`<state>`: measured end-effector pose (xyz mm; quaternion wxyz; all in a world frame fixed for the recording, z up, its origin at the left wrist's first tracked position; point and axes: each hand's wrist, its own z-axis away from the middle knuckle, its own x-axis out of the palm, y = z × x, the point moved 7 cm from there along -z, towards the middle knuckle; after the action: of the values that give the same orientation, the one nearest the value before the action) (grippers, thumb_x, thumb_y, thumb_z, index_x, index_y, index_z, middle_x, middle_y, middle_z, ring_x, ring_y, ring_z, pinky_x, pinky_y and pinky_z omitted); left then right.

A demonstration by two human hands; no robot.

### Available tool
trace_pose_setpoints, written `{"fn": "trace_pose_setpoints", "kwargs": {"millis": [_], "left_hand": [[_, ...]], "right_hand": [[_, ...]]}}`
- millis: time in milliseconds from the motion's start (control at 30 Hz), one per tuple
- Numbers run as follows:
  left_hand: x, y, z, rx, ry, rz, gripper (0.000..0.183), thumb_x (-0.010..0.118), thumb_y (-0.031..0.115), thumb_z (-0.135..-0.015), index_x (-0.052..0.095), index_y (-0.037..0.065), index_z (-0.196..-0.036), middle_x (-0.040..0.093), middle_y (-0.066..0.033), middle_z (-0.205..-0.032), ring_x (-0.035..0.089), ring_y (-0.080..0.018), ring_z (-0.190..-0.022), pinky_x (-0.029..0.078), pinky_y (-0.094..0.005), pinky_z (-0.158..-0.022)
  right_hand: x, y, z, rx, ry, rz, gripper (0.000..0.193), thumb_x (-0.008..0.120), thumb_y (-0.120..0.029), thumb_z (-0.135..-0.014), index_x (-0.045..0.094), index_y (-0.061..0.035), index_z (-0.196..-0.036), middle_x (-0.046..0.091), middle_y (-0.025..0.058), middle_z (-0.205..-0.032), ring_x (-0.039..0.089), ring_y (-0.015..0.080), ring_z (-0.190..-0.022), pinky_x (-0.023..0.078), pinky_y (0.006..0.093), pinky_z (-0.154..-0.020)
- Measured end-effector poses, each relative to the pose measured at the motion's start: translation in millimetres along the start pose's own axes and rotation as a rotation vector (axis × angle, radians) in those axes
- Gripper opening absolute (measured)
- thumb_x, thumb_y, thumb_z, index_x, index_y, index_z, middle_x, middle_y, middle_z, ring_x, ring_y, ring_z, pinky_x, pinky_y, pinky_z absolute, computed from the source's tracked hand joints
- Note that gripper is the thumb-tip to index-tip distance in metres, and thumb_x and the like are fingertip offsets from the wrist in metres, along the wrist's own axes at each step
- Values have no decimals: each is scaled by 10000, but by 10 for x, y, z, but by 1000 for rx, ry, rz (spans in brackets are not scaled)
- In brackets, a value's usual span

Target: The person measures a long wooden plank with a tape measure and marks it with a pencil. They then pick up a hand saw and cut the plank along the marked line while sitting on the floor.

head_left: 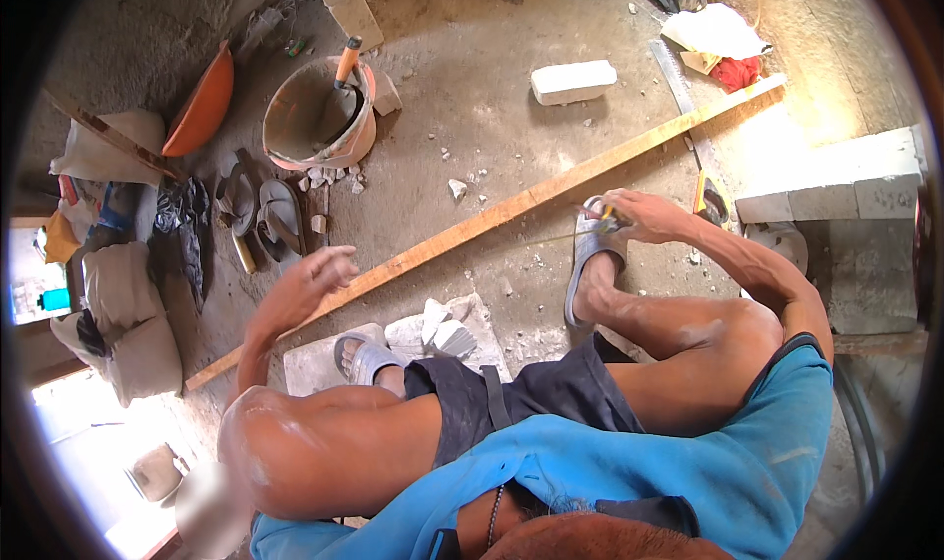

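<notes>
A long wooden batten [492, 216] lies slantwise across the floor in front of me. My right hand [644, 216] is closed around a small yellow and black tape measure [612, 221], just above my right sandal. A short length of its thin blade stretches out leftward; where the blade ends is hard to make out. Over the batten's left part hovers my left hand [320, 273], its fingers loosely bent and apart, with nothing visible in them. Whether it touches the wood cannot be told.
A mortar bucket [324, 142] holds a trowel [346, 68]. Beside it are an orange basin [202, 103] and loose sandals [280, 216]. A white block [573, 82] and a handsaw [674, 78] lie beyond the batten. Broken block pieces [438, 329] sit between my feet; a block wall [836, 191] stands right.
</notes>
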<state>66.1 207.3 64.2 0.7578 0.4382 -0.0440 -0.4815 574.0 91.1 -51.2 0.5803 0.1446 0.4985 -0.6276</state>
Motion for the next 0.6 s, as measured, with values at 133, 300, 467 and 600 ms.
{"fn": "trace_pose_setpoints", "kwargs": {"millis": [133,300,467,600], "left_hand": [[597,-1013,-364,-117,-211,1497,757,603,517,-989,477,-115,-1387,682,-207,-1151,656,-309,-1127,534,-457,-1029],[1423,-1351,-664,-419,146,1957,880,566,516,-1006,167,-49,-1550,384,-324,-1499,466,-443,-1358,423,-531,-1142],[1552,-1456,-737,-417,331,2128,933,624,481,-985,36,108,-1605,264,-331,-1562,373,-454,-1425,371,-587,-1161],[1690,-1804,-773,-571,511,2086,994,681,485,-947,29,136,-1611,217,-286,-1605,320,-445,-1466,352,-578,-1170]], "right_hand": [[116,583,423,97,71,22,747,753,-348,-877,406,-62,-1474,542,203,-1383,586,399,-1206,489,468,-1006],[241,1227,802,366,-40,178,845,796,-437,-820,424,-61,-1480,557,221,-1346,612,421,-1175,518,486,-953],[-33,892,410,288,195,379,884,778,-387,-844,322,-139,-1559,352,180,-1578,471,427,-1360,423,534,-1108],[-275,476,-86,124,325,552,861,767,-346,-856,317,-154,-1565,352,153,-1579,399,398,-1415,359,527,-1167]]}}
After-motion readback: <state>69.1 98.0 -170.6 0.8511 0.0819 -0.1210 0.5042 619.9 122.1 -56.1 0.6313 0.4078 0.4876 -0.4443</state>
